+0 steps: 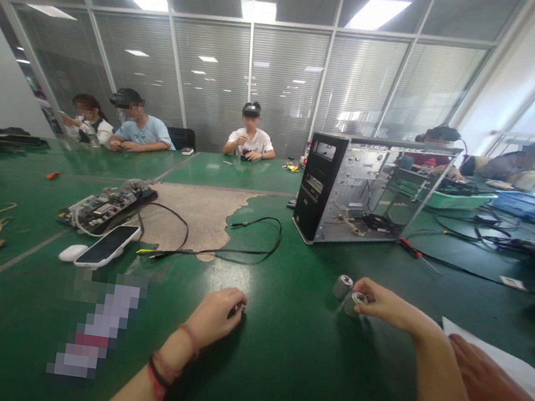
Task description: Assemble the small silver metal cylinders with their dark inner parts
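Note:
My right hand (380, 301) pinches a small grey metal cylinder (355, 305) by its rim, between thumb and fingers. Its top looks ring-shaped, and it is at or just above the green table (286, 361). Close by on the left stands a similar metal cylinder (343, 288) with dark marks on its top. My left hand (217, 315) rests on the table with its fingers curled inward, bands around the wrist. A dark spot shows inside its curl, too small to name.
An open computer case (320, 194) stands ahead, a screwdriver (411, 248) beside it. Circuit boards (109, 203), a phone (108, 246), a white mouse (73, 253) and a black cable (221, 252) lie left. Another person's hand (486, 371) lies on white paper at right. Several people sit around the table.

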Tool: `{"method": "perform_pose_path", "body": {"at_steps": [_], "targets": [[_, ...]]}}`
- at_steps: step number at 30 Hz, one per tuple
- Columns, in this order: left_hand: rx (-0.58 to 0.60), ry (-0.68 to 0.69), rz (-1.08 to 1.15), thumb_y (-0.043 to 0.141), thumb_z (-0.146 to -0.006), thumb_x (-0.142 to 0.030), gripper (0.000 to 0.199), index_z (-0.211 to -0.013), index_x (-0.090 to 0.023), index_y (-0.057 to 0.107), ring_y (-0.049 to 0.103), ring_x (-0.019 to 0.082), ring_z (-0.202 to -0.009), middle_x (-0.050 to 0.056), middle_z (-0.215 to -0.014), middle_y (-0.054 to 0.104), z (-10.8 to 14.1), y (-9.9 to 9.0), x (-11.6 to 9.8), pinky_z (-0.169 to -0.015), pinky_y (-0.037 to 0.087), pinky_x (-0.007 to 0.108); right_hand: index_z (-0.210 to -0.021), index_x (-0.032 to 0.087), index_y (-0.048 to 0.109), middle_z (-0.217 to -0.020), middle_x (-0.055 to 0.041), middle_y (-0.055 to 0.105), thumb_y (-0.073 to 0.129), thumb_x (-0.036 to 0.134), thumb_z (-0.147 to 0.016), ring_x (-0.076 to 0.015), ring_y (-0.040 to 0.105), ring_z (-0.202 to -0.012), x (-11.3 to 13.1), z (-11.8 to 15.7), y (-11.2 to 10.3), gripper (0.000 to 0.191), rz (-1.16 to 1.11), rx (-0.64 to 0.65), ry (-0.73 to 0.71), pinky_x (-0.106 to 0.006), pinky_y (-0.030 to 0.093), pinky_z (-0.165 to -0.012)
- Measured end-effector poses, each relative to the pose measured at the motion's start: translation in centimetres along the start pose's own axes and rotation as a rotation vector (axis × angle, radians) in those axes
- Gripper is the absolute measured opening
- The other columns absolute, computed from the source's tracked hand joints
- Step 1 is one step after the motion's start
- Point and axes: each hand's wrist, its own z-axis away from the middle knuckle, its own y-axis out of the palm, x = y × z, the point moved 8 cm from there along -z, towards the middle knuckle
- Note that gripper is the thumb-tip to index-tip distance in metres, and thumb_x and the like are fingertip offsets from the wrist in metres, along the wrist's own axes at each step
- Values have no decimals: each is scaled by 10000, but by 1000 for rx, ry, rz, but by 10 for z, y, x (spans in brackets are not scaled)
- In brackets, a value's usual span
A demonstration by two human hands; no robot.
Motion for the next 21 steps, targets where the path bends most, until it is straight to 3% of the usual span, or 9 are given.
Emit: {"method": "perform_pose_path", "body": {"at_steps": [4,8,11,14,17,21], "targets": [[-14,3,10,426,-814,-152,157,-875,-203,562,563,152,-774,24,-844,609,0,0,0,-718,442,243,-891,189,549,-821,-42,676,642,376,-662,-214,634,-769,6,3,4,310,-125,110,8,-302,473,-683],[-26,-10,25,434,-808,-151,164,-887,-202,568,562,149,-760,24,-837,613,0,0,2,-710,444,243,-964,190,525,-950,-84,676,638,423,-707,-230,633,-886,44,14,7,365,-352,202,-100,-345,479,-781],[-25,-14,20,437,-807,-155,166,-893,-203,571,561,148,-757,23,-838,612,0,0,4,-709,445,242,-1007,191,510,-981,-89,664,612,418,-755,-221,627,-903,75,18,15,355,-361,247,-179,-358,480,-807],[-21,-10,16,433,-811,-161,173,-906,-206,571,563,148,-759,24,-842,611,0,0,3,-707,446,243,-1024,192,518,-980,-80,654,594,390,-781,-211,622,-901,101,12,27,322,-326,166,-281,-367,479,-824],[-39,-18,43,435,-814,-171,172,-912,-204,572,568,151,-765,27,-840,613,0,-2,4,-715,452,250,-1019,203,536,-980,-66,649,613,357,-767,-213,611,-915,121,4,41,305,-289,-34,-383,-380,466,-846],[-83,-46,139,439,-821,-184,171,-924,-192,575,576,152,-766,32,-832,618,-1,-7,6,-729,462,267,-1053,212,490,-952,-45,646,632,325,-747,-194,617,-885,144,4,75,355,-263,-146,-464,-344,474,-806]]}}
